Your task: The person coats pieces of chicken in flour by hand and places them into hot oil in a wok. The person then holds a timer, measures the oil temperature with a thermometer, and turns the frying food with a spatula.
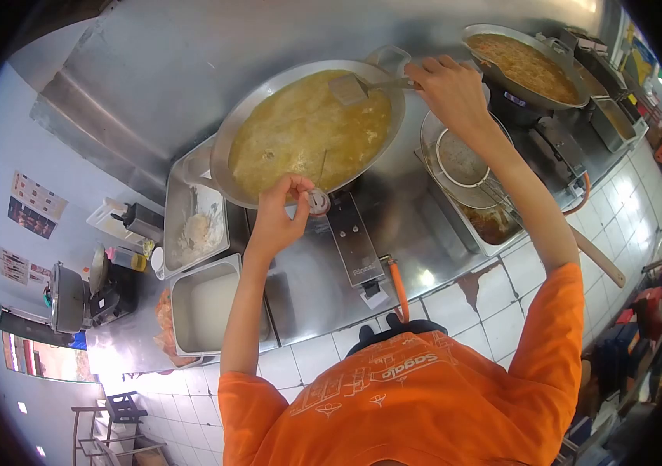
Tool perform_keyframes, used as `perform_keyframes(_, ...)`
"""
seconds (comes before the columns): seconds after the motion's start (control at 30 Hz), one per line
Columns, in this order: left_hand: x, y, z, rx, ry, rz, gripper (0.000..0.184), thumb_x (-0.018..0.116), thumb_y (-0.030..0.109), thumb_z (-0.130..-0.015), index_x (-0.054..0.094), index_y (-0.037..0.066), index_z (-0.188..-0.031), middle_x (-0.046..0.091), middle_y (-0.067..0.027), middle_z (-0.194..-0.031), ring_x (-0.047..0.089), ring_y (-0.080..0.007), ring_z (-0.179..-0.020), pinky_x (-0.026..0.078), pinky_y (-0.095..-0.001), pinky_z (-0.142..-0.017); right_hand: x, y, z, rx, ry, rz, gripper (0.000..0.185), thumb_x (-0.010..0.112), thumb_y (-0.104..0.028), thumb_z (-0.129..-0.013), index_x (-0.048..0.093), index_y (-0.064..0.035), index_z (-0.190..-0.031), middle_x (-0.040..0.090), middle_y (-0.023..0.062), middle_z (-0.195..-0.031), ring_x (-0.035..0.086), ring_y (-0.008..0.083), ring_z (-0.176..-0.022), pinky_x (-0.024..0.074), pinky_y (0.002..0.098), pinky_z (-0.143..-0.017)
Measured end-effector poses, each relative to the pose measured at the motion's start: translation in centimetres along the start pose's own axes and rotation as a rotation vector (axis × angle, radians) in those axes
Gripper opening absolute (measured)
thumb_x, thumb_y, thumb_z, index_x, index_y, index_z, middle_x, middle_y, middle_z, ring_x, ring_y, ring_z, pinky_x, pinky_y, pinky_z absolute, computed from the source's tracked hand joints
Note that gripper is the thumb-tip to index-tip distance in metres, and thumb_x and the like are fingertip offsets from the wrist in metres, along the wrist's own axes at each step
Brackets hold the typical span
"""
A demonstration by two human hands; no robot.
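A large wok (220,155) of bubbling yellow oil (300,136) sits in front of me. My left hand (280,213) is closed at the wok's near rim, pinching the round dial of a probe thermometer (318,202). The thin stem of the thermometer points up over the oil; how deep its tip goes, I cannot tell. Above the wok's right side, my right hand (451,89) grips the handle of a metal spatula (348,89). The spatula's flat blade is over the oil at the far right.
Left of the wok are a tray (218,225) of white flour and a pan (179,318) of whitish liquid. Wire strainers (463,159) rest over a tray on the right. A second wok (467,33) of browner bubbling oil stands farther right. An orange gas hose (399,291) hangs at the counter front.
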State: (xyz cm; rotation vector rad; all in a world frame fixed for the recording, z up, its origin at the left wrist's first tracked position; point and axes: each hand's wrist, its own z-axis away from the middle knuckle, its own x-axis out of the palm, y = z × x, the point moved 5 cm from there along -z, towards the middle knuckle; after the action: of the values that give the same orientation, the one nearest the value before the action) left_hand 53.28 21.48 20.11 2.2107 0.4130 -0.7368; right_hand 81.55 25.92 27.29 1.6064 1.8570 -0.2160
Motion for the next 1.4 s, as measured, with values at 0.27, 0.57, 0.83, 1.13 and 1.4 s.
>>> perform_keyframes(0.27,2.2,-3.0,0.2,-0.116,-0.047,-0.117,0.017,0.056,0.005,-0.080,0.057,0.008,-0.096,0.061,-0.0054,-0.083,0.059,-0.0177,-0.073,0.034,-0.0385,-0.088,1.0,-0.8,1.0,-0.077,0.111,0.025,0.024,0.059,-0.009,-0.071,0.062,-0.0168,-0.094,0.059,-0.0017,-0.076,0.060,0.0183,-0.077,0.0446,0.0334,-0.057)
perform_keyframes(0.57,-1.1,1.2,3.6,-0.122,0.264,-0.615,0.030,0.063,0.019,-0.081,0.054,0.016,-0.110,0.056,-0.0013,-0.105,0.047,-0.0224,-0.108,0.025,-0.0422,-0.092,1.7,8.4,10.4,0.658,-0.203,-0.569,0.025,0.072,-0.028,-0.073,0.063,-0.0101,-0.088,0.068,0.0068,-0.084,0.064,0.0187,-0.077,0.0475,0.0303,-0.067)
perform_keyframes(0.83,-1.8,-1.1,20.1,-0.496,0.646,-0.538,0.023,0.061,0.020,-0.084,0.057,0.009,-0.104,0.058,-0.0022,-0.100,0.051,-0.0204,-0.096,0.027,-0.0394,-0.090,-5.6,9.2,28.4,1.252,-0.180,-0.963,0.019,0.072,-0.008,-0.077,0.061,0.0003,-0.091,0.066,0.0068,-0.083,0.057,0.0084,-0.070,0.0433,0.0206,-0.063)
perform_keyframes(1.13,5.0,-0.2,29.2,-0.720,0.707,-0.439,0.022,0.057,0.014,-0.084,0.054,0.009,-0.106,0.058,0.0003,-0.096,0.049,-0.0168,-0.091,0.026,-0.0361,-0.087,-4.1,-0.8,33.3,1.427,-0.316,-0.678,0.044,0.068,-0.027,-0.083,0.049,-0.0060,-0.117,0.059,0.0126,-0.091,0.059,0.0153,-0.071,0.0500,0.0270,-0.056)
perform_keyframes(1.4,5.2,0.6,40.5,-0.692,0.547,-0.578,0.025,0.059,0.008,-0.076,0.058,0.012,-0.101,0.059,0.0012,-0.089,0.051,-0.0164,-0.081,0.028,-0.0379,-0.083,0.8,-1.0,39.2,1.812,0.428,-1.552,0.065,0.056,-0.036,-0.086,0.022,-0.0117,-0.136,0.042,0.0231,-0.128,0.052,0.0366,-0.110,0.0395,0.0527,-0.093)
